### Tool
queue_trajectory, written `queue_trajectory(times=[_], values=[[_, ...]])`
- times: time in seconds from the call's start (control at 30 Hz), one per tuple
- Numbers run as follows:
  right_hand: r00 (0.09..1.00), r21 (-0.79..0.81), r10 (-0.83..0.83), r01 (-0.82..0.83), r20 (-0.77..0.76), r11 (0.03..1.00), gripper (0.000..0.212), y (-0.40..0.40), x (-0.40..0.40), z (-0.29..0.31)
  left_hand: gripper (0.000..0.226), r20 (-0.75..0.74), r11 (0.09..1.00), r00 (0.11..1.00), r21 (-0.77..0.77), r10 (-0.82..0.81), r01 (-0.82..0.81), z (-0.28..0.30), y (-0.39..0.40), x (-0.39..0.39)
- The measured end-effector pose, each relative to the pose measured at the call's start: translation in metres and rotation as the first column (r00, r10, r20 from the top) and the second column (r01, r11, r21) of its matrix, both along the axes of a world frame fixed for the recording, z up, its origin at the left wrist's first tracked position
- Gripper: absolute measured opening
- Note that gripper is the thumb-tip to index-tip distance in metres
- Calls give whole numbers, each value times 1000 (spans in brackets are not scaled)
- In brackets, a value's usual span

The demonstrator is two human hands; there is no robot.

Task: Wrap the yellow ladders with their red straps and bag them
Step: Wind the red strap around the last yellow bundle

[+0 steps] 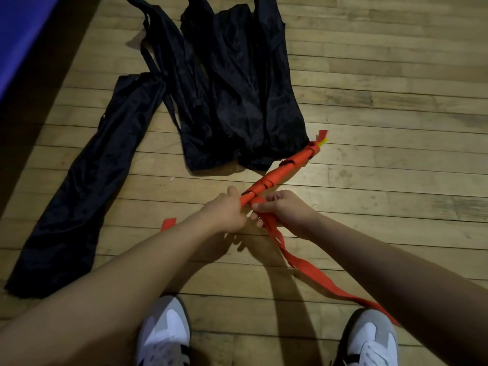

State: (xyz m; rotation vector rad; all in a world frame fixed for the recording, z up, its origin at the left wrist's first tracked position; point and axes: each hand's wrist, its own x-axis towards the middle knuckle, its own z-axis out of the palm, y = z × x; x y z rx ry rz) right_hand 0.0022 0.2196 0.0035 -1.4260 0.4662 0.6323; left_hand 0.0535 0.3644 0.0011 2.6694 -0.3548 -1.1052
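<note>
Head view, frame centre: left hand (227, 210) grips the near end of the strap-wound yellow ladder bundle (280, 171), steadying it, while right hand (282, 210) pinches the loose red fabric strap (311, 270) for winding. Long black fabric bags (237, 88) lie on the wooden floor (396, 101), upper centre.

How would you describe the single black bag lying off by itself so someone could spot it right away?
Start at the pile of black bags on the wooden floor ahead of the hands. Look to its left: one long narrow black bag lies stretched flat, running diagonally toward the near left corner. Unlike the overlapping heap, it lies alone.
</note>
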Motion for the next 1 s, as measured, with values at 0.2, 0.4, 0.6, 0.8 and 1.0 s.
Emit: queue_trajectory(times=[0.2, 0.4, 0.6, 0.8, 1.0], values=[[997, 6, -71, 71, 1, 997, 15, -7, 3, 8, 57, -32, 997, 996, -8, -78, 77, 5, -9, 21], [996, -15, -83, 83, 9, 996, 7, -13, 0, 7, 49, 414, 940, 850, 230, -328, 251, 13, -15, 7], [995, 19, -92, 91, 44, 996, 13, -12, 2, 9, 35, 464, 868, 745, 378, -479, 323, 2, -15, -5], [988, -28, -150, 151, 29, 988, 15, -17, 1, 1, 38, 410, 862, 758, 266, -507, 432, 3, -18, -16], [983, -28, -165, 167, 82, 986, 13, -22, 11, 11, 24, 177, 990, 984, -132, -18, 42, 2, -18, -10]])
